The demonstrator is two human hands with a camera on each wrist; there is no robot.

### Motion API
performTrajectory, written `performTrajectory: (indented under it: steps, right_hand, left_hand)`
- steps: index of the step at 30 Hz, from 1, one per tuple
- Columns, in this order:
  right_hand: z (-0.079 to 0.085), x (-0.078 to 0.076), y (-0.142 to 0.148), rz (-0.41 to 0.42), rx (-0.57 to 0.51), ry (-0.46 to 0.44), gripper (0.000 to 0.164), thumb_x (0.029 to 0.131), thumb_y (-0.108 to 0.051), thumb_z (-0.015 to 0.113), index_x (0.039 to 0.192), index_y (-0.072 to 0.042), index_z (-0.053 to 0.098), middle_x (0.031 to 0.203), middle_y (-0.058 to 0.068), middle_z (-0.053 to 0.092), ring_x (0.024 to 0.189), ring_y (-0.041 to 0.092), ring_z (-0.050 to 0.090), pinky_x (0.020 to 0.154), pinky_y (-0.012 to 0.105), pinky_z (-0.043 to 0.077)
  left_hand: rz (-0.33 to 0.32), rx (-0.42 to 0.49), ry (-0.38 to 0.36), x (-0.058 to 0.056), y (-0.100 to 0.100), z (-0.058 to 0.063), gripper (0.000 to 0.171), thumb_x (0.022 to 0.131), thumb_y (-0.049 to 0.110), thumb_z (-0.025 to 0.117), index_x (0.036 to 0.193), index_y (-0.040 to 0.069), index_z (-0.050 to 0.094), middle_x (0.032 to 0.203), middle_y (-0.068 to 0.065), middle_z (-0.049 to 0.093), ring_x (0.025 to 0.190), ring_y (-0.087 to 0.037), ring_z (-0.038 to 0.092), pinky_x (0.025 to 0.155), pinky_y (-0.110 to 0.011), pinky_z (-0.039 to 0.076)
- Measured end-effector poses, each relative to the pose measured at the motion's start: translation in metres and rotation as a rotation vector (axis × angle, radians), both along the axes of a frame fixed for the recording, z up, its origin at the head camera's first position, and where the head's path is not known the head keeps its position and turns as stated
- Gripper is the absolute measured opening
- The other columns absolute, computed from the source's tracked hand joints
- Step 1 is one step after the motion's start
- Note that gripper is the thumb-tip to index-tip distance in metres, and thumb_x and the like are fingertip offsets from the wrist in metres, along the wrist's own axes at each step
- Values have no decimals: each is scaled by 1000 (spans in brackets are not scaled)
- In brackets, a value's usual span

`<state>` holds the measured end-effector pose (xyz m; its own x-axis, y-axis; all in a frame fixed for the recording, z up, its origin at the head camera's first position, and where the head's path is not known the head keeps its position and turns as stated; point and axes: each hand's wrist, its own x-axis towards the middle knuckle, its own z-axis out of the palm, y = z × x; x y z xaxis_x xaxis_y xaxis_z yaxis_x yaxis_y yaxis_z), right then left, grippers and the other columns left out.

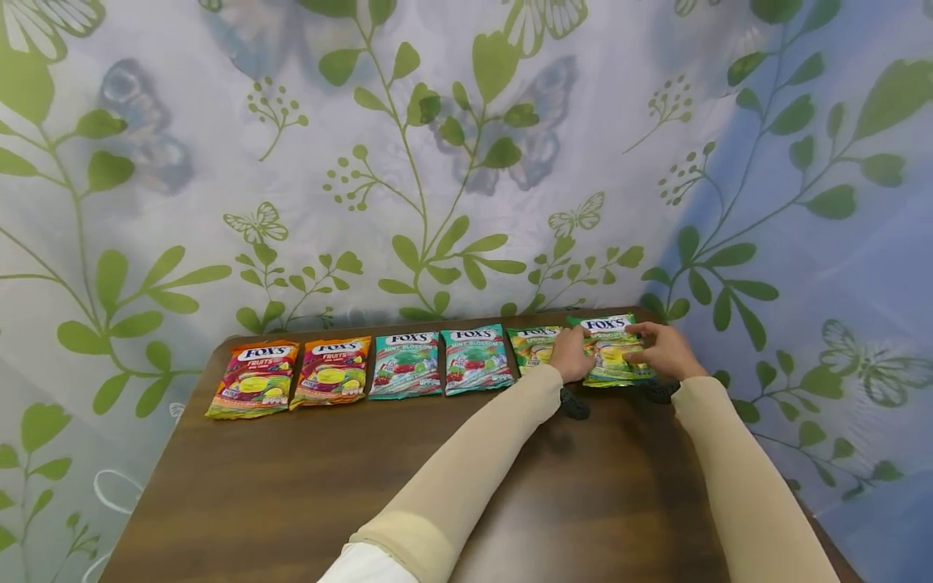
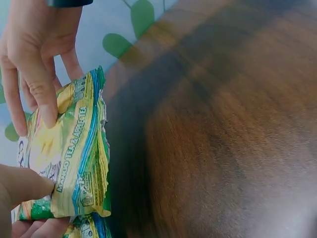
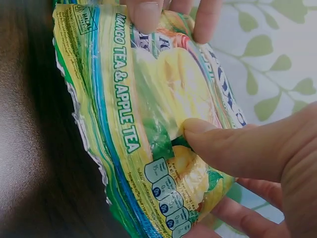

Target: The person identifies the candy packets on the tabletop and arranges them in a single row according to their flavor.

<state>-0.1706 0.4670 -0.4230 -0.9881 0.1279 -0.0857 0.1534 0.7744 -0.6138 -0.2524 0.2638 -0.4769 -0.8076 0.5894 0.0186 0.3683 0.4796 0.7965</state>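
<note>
At the right end of a row of candy bags, both hands hold a green and yellow Fox's candy bag (image 1: 612, 352). My left hand (image 1: 572, 355) grips its left side, the thumb on the front and fingers behind. My right hand (image 1: 666, 350) pinches the opposite side, with its thumb (image 3: 213, 144) pressed on the printed front. "Mango Tea & Apple Tea" reads along the bag (image 3: 143, 99) in the right wrist view. A second green bag (image 1: 535, 348) lies just left, partly covered by my left hand; its edge (image 2: 86, 228) shows below in the left wrist view.
Two teal Mint Blossom bags (image 1: 405, 364) (image 1: 477, 359) and two orange Fruits bags (image 1: 255, 379) (image 1: 331, 371) continue the row leftward along the back edge of the brown wooden table (image 1: 328, 486). A leaf-patterned curtain (image 1: 452, 162) hangs right behind the table and along its right side.
</note>
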Motion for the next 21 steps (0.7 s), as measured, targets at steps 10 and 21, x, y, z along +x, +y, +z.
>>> performTrajectory:
  steps: [10, 21]
  right_hand:
    - [-24, -20, -3, -8, -27, -33, 67, 98, -13, 79, 157, 5, 52, 153, 41, 48, 135, 59, 49, 96, 63, 52]
    - [-31, -22, 14, -78, -42, -81, 71, 97, -10, 76, 160, 6, 48, 156, 44, 41, 96, 43, 59, 77, 51, 51]
  left_hand:
    - [1, -128, 39, -28, 23, -37, 55, 101, 9, 75, 153, 6, 57, 149, -12, 58, 140, -25, 53, 100, -31, 52]
    - [8, -237, 81, -17, 44, -23, 52, 101, 16, 77, 149, 5, 59, 148, -12, 59, 144, -25, 49, 101, -30, 52]
